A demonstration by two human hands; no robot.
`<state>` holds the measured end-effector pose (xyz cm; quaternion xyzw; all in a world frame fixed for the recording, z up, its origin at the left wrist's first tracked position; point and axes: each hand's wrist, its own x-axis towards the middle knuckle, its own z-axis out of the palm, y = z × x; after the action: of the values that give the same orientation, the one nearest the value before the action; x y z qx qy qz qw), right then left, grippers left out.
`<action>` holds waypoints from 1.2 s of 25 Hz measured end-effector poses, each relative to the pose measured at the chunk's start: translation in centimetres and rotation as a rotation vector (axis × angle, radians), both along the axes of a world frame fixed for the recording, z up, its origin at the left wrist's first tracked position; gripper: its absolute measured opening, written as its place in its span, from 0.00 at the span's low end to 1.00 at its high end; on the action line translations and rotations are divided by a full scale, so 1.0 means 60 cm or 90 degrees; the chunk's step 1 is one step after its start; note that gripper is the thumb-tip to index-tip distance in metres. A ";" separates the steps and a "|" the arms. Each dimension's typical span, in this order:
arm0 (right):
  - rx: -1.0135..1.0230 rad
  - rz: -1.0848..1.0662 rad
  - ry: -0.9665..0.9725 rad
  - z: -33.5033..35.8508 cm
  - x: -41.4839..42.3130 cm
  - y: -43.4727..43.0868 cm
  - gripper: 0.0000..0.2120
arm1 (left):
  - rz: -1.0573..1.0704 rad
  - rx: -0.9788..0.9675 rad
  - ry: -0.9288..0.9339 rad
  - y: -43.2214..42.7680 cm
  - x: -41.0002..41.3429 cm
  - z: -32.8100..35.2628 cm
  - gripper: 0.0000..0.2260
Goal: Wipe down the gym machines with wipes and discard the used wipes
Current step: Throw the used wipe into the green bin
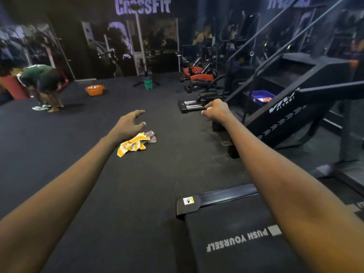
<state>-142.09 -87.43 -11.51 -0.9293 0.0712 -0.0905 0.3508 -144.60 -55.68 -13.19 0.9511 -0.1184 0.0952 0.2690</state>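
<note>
Red-and-white contents were seen in a blue bin by the stair machine, the left hand was spread empty, and the right hand was curled, its grasp indiscernible.

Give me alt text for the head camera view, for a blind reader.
Two bare arms reach over a black gym floor, the open left hand above a yellow-striped cloth and a grey cloth, the right hand curled. A treadmill deck lies bottom right, a stair-climber beyond it.
</note>
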 end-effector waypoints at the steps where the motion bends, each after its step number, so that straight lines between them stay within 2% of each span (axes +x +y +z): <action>1: 0.006 -0.007 0.005 -0.003 0.048 0.025 0.14 | -0.011 0.005 0.006 0.026 0.054 0.003 0.24; 6: 0.013 -0.026 0.000 0.017 0.274 0.141 0.13 | -0.020 0.007 -0.019 0.142 0.316 0.041 0.23; 10: 0.013 -0.028 0.002 0.029 0.454 0.195 0.15 | -0.033 0.003 -0.013 0.192 0.503 0.042 0.23; 16: 0.018 0.002 0.005 0.027 0.801 0.274 0.20 | -0.031 0.020 -0.020 0.266 0.830 0.036 0.24; 23: -0.011 0.040 -0.009 0.071 1.214 0.343 0.19 | -0.014 0.022 -0.001 0.322 1.236 0.050 0.23; 30: -0.019 0.043 -0.023 0.046 1.641 0.392 0.19 | 0.001 0.013 -0.008 0.381 1.660 0.036 0.24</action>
<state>-43.64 -63.93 -8.77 -0.9347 0.0324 -0.0963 0.3406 -45.00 -32.83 -11.04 0.9533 -0.1203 0.1005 0.2580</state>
